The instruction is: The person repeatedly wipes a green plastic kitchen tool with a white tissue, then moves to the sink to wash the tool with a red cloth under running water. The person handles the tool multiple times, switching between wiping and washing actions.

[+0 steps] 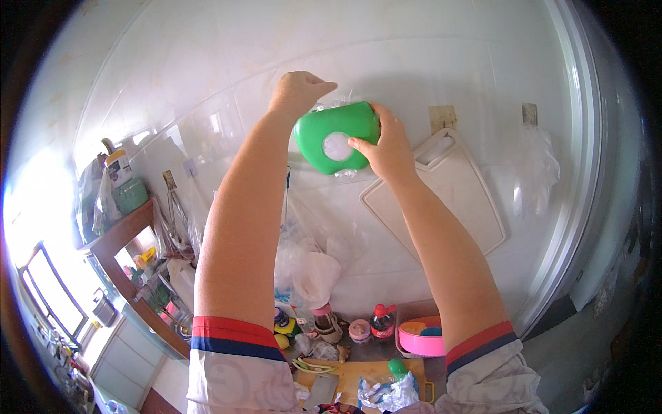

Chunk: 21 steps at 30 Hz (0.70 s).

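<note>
A green plastic dispenser [315, 139] with a round opening is held up against the tiled wall, clear plastic film showing in the opening and along its upper and lower edges. My right hand [385, 142] grips its right end, the thumb on the front beside the opening. Just above its upper left edge is my left hand [305, 90], with fingers pinched together; whether anything thin is between them cannot be made out. A white plastic cutting board [455, 191] hangs on the wall right of the dispenser and partly behind my right forearm.
Plastic bags [315, 269] hang below the dispenser, another bag [535, 171] at right. On the counter are a wooden board [349, 370] with a cleaver blade [321, 389] and scallions [315, 366], a red-capped bottle [382, 323], and a pink basin [421, 344]. A wooden-framed cabinet [119, 259] stands left.
</note>
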Each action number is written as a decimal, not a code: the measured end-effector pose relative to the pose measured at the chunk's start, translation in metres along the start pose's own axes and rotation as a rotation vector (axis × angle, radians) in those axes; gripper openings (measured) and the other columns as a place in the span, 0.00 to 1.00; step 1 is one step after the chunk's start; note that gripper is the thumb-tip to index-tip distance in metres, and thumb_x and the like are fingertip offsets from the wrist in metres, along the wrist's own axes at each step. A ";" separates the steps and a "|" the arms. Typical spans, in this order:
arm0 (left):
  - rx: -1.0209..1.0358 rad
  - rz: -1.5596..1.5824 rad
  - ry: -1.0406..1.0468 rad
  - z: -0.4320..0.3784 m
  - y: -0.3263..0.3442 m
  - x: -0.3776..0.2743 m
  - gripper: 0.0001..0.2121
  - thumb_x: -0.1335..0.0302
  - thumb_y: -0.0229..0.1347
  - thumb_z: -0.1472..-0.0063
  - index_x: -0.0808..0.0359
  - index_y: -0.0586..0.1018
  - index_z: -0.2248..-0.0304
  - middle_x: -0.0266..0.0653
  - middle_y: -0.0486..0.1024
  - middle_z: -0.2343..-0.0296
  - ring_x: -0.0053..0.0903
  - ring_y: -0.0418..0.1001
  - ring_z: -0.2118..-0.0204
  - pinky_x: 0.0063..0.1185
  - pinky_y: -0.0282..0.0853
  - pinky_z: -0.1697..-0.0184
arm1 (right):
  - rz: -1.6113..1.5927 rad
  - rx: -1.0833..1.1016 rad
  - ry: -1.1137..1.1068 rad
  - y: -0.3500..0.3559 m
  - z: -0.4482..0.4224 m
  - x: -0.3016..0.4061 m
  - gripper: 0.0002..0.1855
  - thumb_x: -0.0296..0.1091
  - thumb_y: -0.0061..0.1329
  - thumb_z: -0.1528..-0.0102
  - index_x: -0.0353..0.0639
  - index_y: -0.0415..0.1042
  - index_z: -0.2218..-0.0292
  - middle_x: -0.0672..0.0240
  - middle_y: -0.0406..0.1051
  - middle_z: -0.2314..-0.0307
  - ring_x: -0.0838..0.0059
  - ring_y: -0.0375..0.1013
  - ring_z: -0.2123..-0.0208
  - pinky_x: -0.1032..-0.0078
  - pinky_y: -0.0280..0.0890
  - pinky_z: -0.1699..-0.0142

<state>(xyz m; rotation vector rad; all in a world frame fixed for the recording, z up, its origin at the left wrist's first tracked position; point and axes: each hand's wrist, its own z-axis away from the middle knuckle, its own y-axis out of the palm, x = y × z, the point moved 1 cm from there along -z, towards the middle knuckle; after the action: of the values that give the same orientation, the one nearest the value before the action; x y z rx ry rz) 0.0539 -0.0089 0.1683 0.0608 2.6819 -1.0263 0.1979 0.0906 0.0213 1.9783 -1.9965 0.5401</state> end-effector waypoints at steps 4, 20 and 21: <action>0.034 -0.247 -0.127 -0.024 0.006 0.014 0.26 0.49 0.59 0.44 0.65 0.85 0.60 0.45 0.83 0.65 0.33 0.80 0.61 0.31 0.74 0.55 | -0.005 0.003 -0.011 0.005 0.000 0.006 0.42 0.41 0.67 0.53 0.51 0.61 0.40 0.51 0.68 0.52 0.48 0.70 0.49 0.57 0.67 0.47; 0.217 -0.231 0.082 0.013 0.004 -0.007 0.25 0.52 0.47 0.35 0.65 0.84 0.58 0.45 0.81 0.58 0.41 0.77 0.55 0.32 0.70 0.49 | -0.033 0.031 -0.022 0.008 -0.002 -0.003 0.43 0.41 0.66 0.52 0.51 0.60 0.39 0.52 0.67 0.50 0.49 0.68 0.47 0.57 0.66 0.45; 0.212 -0.226 0.087 0.012 0.000 -0.003 0.23 0.53 0.49 0.35 0.65 0.84 0.58 0.45 0.81 0.58 0.40 0.77 0.55 0.31 0.70 0.49 | -0.019 0.027 -0.013 0.007 -0.002 0.000 0.43 0.41 0.66 0.52 0.51 0.60 0.39 0.52 0.67 0.50 0.49 0.68 0.47 0.57 0.66 0.45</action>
<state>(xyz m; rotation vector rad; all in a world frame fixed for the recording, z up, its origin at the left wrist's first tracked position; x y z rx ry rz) 0.0598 -0.0168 0.1602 -0.1647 2.6918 -1.4045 0.1913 0.0916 0.0221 2.0195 -1.9860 0.5546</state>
